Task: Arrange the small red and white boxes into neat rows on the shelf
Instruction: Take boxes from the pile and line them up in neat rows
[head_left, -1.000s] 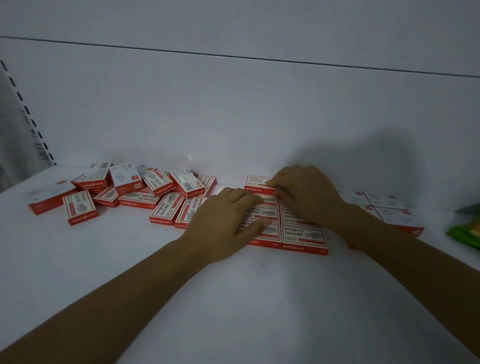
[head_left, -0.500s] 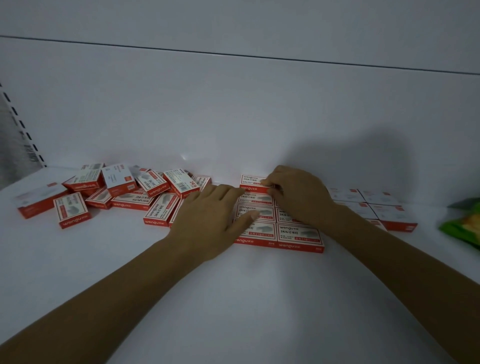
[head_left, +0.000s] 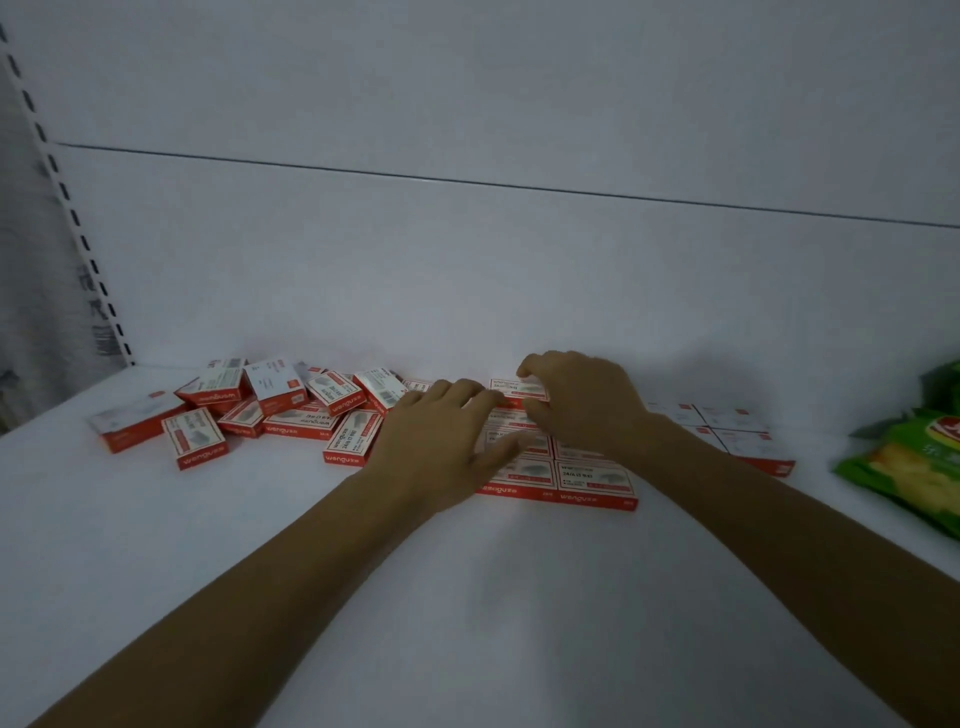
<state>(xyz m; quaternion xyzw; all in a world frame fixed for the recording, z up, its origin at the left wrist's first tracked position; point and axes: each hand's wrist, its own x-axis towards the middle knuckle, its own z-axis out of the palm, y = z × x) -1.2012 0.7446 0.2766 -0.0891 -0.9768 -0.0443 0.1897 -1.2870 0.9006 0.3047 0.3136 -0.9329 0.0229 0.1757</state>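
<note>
Several small red and white boxes lie flat in neat rows (head_left: 595, 478) at the middle of the white shelf (head_left: 467, 597). My right hand (head_left: 582, 402) pinches the rearmost box (head_left: 519, 389) of those rows between thumb and fingers. My left hand (head_left: 441, 441) lies flat, fingers straight, against the left side of the rows and covers part of them. A loose jumble of the same boxes (head_left: 291, 405) sits to the left. More boxes in rows (head_left: 737, 434) lie to the right, partly hidden by my right forearm.
A green snack packet (head_left: 914, 467) lies at the right edge of the shelf. The white back panel (head_left: 467, 286) rises just behind the boxes. A slotted upright rail (head_left: 78, 228) runs up at the far left. Bare shelf surface stretches in front of the rows.
The view has tilted and shifted a little. My right hand still holds the rear box, slightly raised. My left hand has stayed against the rows' left side.
</note>
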